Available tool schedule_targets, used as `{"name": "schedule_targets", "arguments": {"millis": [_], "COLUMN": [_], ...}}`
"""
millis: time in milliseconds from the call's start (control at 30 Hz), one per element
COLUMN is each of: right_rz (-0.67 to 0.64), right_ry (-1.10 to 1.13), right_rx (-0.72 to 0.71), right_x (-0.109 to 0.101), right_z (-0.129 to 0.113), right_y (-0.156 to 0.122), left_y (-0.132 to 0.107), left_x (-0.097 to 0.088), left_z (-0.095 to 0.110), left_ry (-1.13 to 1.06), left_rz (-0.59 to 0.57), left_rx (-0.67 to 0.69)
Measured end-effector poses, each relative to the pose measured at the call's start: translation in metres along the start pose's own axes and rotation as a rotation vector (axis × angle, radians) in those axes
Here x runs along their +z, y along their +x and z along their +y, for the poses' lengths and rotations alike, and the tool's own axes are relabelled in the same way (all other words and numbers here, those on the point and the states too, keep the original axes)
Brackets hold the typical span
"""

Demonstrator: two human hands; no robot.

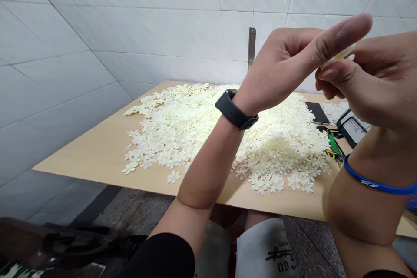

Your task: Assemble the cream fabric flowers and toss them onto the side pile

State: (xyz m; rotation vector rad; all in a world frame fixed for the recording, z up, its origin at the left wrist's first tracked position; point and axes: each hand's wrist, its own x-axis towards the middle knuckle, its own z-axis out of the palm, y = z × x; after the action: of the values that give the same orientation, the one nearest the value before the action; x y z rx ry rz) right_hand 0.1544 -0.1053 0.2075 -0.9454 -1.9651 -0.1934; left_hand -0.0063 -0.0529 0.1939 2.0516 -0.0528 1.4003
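Both my hands meet in the air at the upper right, above the table. My right hand (378,74) pinches a small pale artificial flower (350,57) between thumb and fingers; only bits of its petals and yellow centre show. My left hand (289,61) crosses in front with its thumb stretched over the flower. Its other fingers curl in behind and are mostly hidden, so what they hold cannot be made out. Below spreads a wide heap of cream-white artificial flowers (185,126), with one loose flower (173,177) near the front edge.
A tan table (74,152) stands against a tiled wall (156,30). Right of the heap lie a dark phone (317,113), keys with a green tag (332,145), a dark case with a white label (353,129) and a white pile (334,110). A metal bracket (252,45) stands behind.
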Motion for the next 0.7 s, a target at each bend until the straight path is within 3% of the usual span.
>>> {"name": "schedule_targets", "arguments": {"millis": [100,267,400,500,700], "right_rz": [-0.025,-0.065,-0.142,-0.135,-0.009], "right_ry": [-0.067,-0.382,-0.390,-0.353,-0.216], "right_rx": [-0.039,-0.045,0.011,0.038,-0.023], "right_x": [0.000,0.007,0.010,0.008,0.003], "right_z": [0.005,0.007,-0.003,-0.006,0.004], "right_y": [0.001,0.006,0.008,0.007,0.005], "left_y": [-0.001,-0.002,-0.001,0.001,0.000], "left_x": [-0.004,-0.019,-0.025,-0.025,-0.021], "left_z": [0.007,0.001,-0.011,-0.013,-0.006], "left_ry": [0.177,0.726,0.870,0.763,0.157], "left_rz": [-0.027,-0.070,-0.017,-0.039,-0.179], "left_rx": [-0.058,-0.056,0.023,0.045,-0.084]}}
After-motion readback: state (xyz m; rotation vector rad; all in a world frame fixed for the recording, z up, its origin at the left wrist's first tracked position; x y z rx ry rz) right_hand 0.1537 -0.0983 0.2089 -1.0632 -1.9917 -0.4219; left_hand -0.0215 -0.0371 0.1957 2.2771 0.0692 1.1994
